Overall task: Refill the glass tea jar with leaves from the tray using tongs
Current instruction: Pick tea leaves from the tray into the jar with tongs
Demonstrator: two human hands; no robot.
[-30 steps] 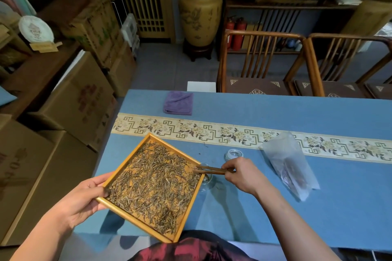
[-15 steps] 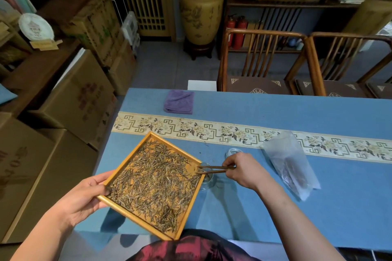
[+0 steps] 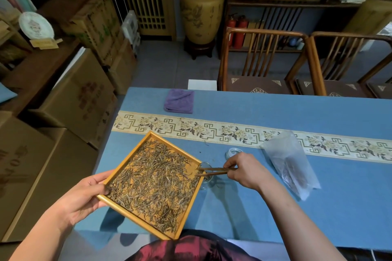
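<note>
The small clear glass tea jar (image 3: 206, 174) stands on the blue tablecloth (image 3: 275, 207), touching the right edge of the square yellow wooden tray (image 3: 135, 219), which is gripped at its left corner by the left hand (image 3: 84, 197). Thin brown wooden tongs (image 3: 214, 171) are pinched by the right hand (image 3: 247, 170), tips parted at the tray's edge over the jar. Most dry tea leaves (image 3: 152, 182) are judged left to transfer; the jar's fill cannot be told
</note>
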